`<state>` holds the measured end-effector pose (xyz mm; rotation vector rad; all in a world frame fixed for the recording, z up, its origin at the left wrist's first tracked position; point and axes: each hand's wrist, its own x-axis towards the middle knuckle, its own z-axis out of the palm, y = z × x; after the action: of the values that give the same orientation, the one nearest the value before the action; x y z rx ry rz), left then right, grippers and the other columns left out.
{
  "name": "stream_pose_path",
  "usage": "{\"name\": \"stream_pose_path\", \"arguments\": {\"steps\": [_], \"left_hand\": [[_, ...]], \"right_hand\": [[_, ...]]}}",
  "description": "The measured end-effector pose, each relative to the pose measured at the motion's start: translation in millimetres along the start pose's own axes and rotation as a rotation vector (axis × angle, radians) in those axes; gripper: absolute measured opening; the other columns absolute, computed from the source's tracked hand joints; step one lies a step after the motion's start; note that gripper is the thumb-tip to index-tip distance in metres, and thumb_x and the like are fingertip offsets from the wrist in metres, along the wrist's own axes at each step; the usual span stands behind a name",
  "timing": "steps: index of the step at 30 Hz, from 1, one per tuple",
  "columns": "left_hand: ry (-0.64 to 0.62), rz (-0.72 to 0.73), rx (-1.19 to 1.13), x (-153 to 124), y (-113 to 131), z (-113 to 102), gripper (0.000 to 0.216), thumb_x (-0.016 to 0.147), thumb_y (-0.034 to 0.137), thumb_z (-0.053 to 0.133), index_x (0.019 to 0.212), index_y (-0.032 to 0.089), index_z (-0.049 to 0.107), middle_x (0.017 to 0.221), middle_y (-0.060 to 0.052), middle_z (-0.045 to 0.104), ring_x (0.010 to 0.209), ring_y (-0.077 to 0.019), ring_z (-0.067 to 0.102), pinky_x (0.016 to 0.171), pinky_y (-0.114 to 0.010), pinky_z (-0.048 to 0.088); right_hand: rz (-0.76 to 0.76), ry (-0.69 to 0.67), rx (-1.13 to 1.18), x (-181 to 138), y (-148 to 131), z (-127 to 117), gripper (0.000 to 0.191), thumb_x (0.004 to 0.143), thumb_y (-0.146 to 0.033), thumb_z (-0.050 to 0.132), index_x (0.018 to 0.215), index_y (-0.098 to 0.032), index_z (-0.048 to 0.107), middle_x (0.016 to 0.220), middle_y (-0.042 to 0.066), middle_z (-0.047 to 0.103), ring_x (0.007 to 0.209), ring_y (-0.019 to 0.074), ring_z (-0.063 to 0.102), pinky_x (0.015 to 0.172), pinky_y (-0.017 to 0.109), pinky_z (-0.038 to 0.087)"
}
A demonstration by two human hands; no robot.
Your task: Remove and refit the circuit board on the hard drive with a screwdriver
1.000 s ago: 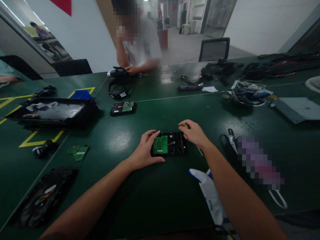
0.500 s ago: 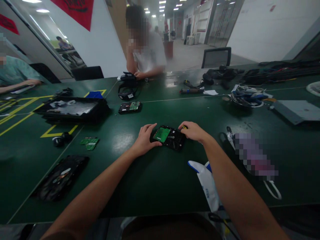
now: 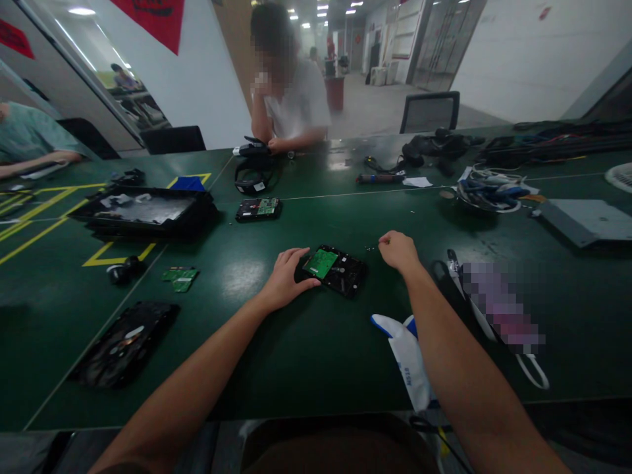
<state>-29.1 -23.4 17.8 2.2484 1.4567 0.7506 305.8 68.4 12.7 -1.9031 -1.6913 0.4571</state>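
My left hand is closed on the left end of a hard drive, thumb at the near edge and fingers at the far edge. The drive lies on the green table, its green circuit board facing up on the left and bare black casing on the right. Beyond the drive's right corner, a few tiny screws lie on the table. Beside them, apart from the drive, my right hand has its fingertips pressed together near the tabletop. Whatever is between those fingertips is too small or hidden to make out.
Another hard drive lies farther back. To the left are a loose circuit board, a black drive casing and a black tray. A white-and-blue wrapper lies by my right forearm. A person sits opposite.
My right hand has moved right, off the drive's right end, and the yellow-and-black tool it held there no longer shows. Small screws have come into view. My left hand stays on the drive.
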Motion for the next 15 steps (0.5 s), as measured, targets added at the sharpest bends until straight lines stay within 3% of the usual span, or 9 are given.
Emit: {"name": "stream_pose_path", "arguments": {"steps": [6,15], "left_hand": [[0.019,0.030,0.023,-0.6,-4.0,3.7,0.076,0.087,0.056,0.074,0.151,0.026,0.045,0.146,-0.012,0.051,0.139,-0.0325,0.046,0.118,-0.054,0.040],[0.043,0.005,0.138,-0.2,3.5,9.4,0.076,0.093,0.065,0.061,0.150,0.018,0.047,0.145,-0.016,0.055,0.134,-0.0340,0.049,0.114,-0.053,0.042]], "right_hand": [[-0.051,-0.154,-0.032,-4.2,-3.2,-2.1,0.014,0.080,-0.020,0.074,0.094,-0.020,0.076,0.087,0.003,0.073,0.078,0.0165,0.065,0.075,0.030,0.050],[-0.081,-0.191,-0.166,-2.7,-8.9,-4.1,0.008,0.086,-0.025,0.074,0.092,-0.021,0.079,0.097,0.006,0.075,0.087,0.0195,0.067,0.076,0.029,0.048]]}}
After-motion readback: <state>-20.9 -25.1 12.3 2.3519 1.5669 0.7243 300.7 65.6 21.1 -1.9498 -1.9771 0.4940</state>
